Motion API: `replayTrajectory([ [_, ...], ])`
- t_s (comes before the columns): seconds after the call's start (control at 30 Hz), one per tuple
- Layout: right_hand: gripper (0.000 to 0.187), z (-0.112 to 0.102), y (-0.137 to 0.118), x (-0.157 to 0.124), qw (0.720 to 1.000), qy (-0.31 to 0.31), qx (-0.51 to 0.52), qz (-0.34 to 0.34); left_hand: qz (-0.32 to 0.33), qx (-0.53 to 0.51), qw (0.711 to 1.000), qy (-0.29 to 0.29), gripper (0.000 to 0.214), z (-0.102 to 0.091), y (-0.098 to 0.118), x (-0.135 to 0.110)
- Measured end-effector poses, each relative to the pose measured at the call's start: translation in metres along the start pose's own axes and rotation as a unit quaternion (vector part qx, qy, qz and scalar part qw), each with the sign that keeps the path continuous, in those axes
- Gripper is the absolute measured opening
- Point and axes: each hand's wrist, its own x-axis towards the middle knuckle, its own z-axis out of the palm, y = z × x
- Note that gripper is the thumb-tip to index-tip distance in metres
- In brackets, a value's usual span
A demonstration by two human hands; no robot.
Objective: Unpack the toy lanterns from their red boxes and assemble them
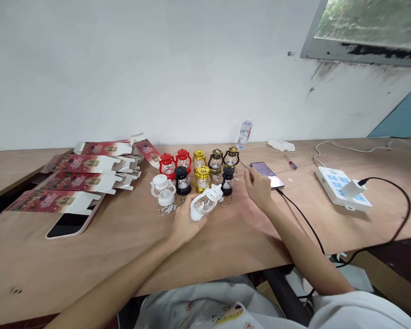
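A small white toy lantern (pixel 205 202) with a clear globe lies tilted in my left hand (pixel 185 221), whose fingers are wrapped round it. To its right my right hand (pixel 258 187) is closed beside the phone, with a thin metal-shafted tool (pixel 244 165) poking out past the fingers; its handle is hidden. Just beyond my left hand stand more lanterns: a white one (pixel 163 189), black ones (pixel 182 180), red ones (pixel 167 165), gold ones (pixel 202 179) and dark bronze-coloured ones (pixel 215 161). Bent wire pieces and small loose parts (pixel 166 209) lie among them.
Flattened red-and-white boxes (pixel 78 182) overlap at the left, partly covering a phone (pixel 70 225). Another phone (pixel 267 173) with a cable lies right of the lanterns. Behind are a bottle (pixel 244 134), tissue (pixel 281 145) and screwdriver (pixel 291 162). A power strip (pixel 332 180) sits far right.
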Motion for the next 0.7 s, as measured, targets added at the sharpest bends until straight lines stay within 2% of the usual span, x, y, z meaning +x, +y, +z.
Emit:
replayTrajectory([
  [0.1,0.033,0.0003,0.0002,0.0002,0.969,-0.169,-0.18,-0.018,-0.008,-0.014,0.999,0.049,0.045,-0.0007,-0.0011,0.0],
  [0.2,0.026,0.0002,0.0003,-0.0032,0.946,-0.244,-0.21,-0.042,-0.011,-0.034,0.996,0.084,0.049,-0.0007,-0.0033,0.0005],
  [0.37,0.029,-0.0047,-0.0031,-0.0056,0.936,-0.277,-0.206,-0.065,-0.001,-0.04,0.995,0.096,0.048,0.0008,-0.0036,-0.0002],
  [0.5,0.031,-0.0087,-0.0089,-0.0011,0.946,-0.253,-0.199,-0.036,0.0,-0.032,0.995,0.097,0.046,0.0013,-0.0023,-0.0005],
  [0.6,0.02,-0.0083,-0.0087,0.0002,0.964,-0.24,-0.117,-0.017,0.01,-0.023,0.994,0.105,0.046,0.0014,-0.0028,-0.0002],
  [0.7,0.039,-0.0032,-0.004,-0.0021,0.963,-0.27,0.003,-0.023,0.018,-0.016,0.994,0.105,0.046,0.0015,-0.0036,-0.0005],
])
